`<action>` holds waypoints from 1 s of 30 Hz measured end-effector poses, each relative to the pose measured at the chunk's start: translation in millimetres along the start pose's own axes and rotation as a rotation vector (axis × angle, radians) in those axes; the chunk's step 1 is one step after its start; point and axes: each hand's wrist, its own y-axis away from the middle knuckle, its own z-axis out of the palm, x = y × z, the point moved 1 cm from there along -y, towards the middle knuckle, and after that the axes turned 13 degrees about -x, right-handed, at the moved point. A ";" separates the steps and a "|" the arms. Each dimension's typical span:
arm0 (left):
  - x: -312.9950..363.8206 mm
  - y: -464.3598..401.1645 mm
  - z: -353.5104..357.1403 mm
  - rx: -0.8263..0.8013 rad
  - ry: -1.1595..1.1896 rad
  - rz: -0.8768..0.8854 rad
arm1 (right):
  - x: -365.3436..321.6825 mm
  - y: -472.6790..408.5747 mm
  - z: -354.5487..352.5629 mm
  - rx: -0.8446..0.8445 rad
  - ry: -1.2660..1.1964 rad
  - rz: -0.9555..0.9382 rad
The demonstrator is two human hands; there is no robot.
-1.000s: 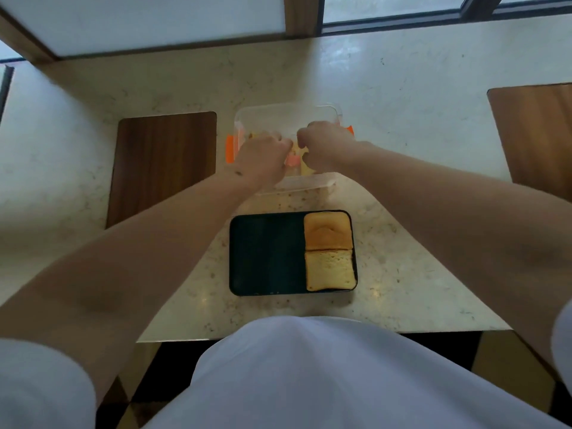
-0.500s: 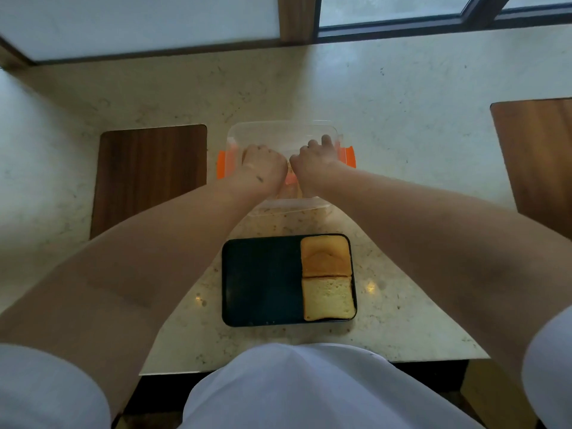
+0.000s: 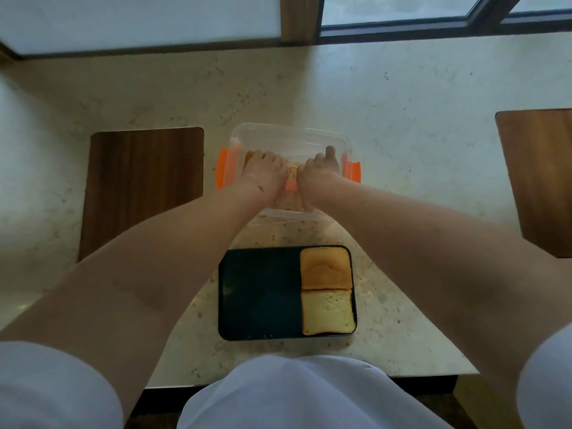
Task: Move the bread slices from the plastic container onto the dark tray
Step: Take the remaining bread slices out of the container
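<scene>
Two bread slices [image 3: 326, 291] already lay on the dark tray [image 3: 260, 292], one behind the other along its right side, edges touching, while the left half of the tray was bare, so the job looked partly done with room for more. Further bread [image 3: 292, 173] showed as a pale, crumbly patch inside the plastic container [image 3: 288, 137], which stood just beyond the tray on the table [image 3: 402, 119]; how many slices remained there could not be counted, since both hands covered them. The left hand [image 3: 263, 178] and the right hand [image 3: 318, 178] were down inside the container, side by side and nearly touching, fingers curled over the bread; whether either had closed on a slice could not be told from above. The container had orange clips [image 3: 351, 171] on its two short sides. Two wooden boards flanked the scene, one board [image 3: 142, 193] to the left and another [image 3: 538, 181] at the right edge
</scene>
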 end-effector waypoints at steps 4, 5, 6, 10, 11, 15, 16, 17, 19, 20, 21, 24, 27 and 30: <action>0.4 -5.9 -0.4 -0.006 0.054 0.031 | 2.4 -6.5 -7.3 -0.010 -0.090 -0.053; 0.7 -6.6 -0.8 -0.010 0.066 0.049 | 2.6 -8.4 -10.1 -0.011 -0.109 -0.064; 1.3 -7.2 -1.7 -0.017 0.073 0.069 | 2.4 -9.9 -12.7 -0.022 -0.129 -0.073; 3.5 -9.8 -6.3 -0.084 0.073 0.084 | 3.0 -15.0 -17.3 -0.066 -0.245 -0.105; 3.5 -11.1 -5.2 -0.090 0.091 0.083 | 4.4 -15.2 -16.7 -0.075 -0.257 -0.109; -0.6 -12.1 6.9 -0.073 0.236 0.050 | 12.4 -14.7 -15.6 -0.056 -0.260 -0.110; -1.8 -11.8 10.2 -0.083 0.270 0.029 | 13.8 -14.5 -16.2 -0.034 -0.266 -0.113; -2.6 -11.6 13.2 -0.101 0.295 0.007 | 14.4 -14.2 -16.8 -0.006 -0.268 -0.117; -5.1 -11.9 16.9 -0.126 0.309 -0.023 | 13.7 -12.2 -18.9 0.047 -0.258 -0.125; -7.0 -11.8 18.6 -0.128 0.300 -0.030 | 12.8 -11.0 -20.0 0.062 -0.255 -0.132; -9.0 -11.5 20.3 -0.128 0.287 -0.034 | 11.7 -10.1 -20.2 0.068 -0.258 -0.143; -14.0 -9.5 24.0 -0.124 0.235 -0.033 | 9.2 -9.9 -18.5 0.049 -0.294 -0.172; -15.7 -5.2 20.9 -0.150 0.356 -0.020 | 6.1 -13.8 -17.4 0.016 -0.351 -0.184; -16.5 0.1 12.9 -0.195 0.527 -0.020 | 1.4 -20.0 -21.9 -0.036 -0.390 -0.197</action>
